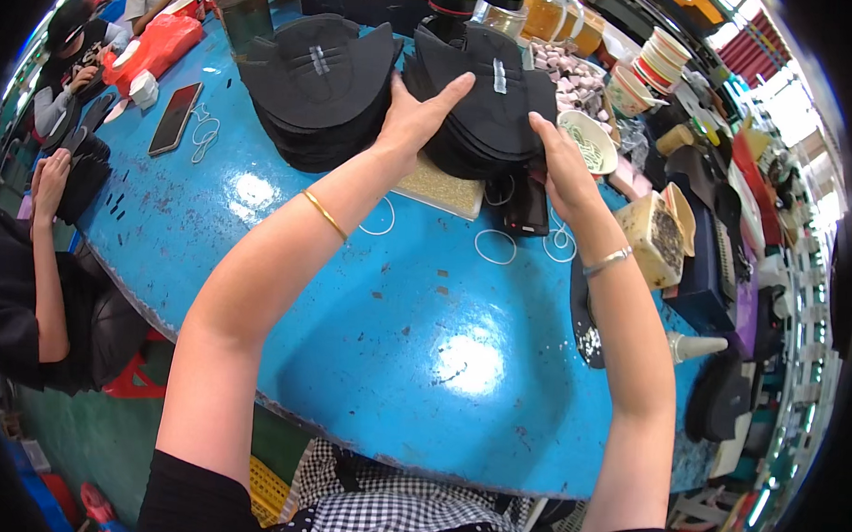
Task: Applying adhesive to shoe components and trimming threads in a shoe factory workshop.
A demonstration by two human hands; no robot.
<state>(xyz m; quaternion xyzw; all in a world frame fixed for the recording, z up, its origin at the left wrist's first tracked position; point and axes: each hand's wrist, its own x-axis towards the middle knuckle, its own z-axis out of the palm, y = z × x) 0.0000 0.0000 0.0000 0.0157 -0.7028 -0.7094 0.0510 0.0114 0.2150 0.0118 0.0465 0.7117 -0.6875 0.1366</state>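
Two stacks of black, curved, cap-like fabric pieces stand at the far side of the blue table [386, 330]. My left hand [408, 120] is at the near left side of the right stack [483, 113], its thumb stretched over the top piece. My right hand [565, 172] presses the right side of that stack, the thumb along its edge and the other fingers partly hidden. Between them, my hands hold the stack. The left stack [319, 98] stands close beside my left hand. Each top piece bears a short pale strip in its middle.
A gold pad [438, 189] and a dark phone [527, 213] lie under and beside the right stack. Another phone [175, 118] lies at left. Right are a bowl [592, 145], a stained tub [654, 238] and a white nozzle [697, 347]. A co-worker [41, 281] sits left.
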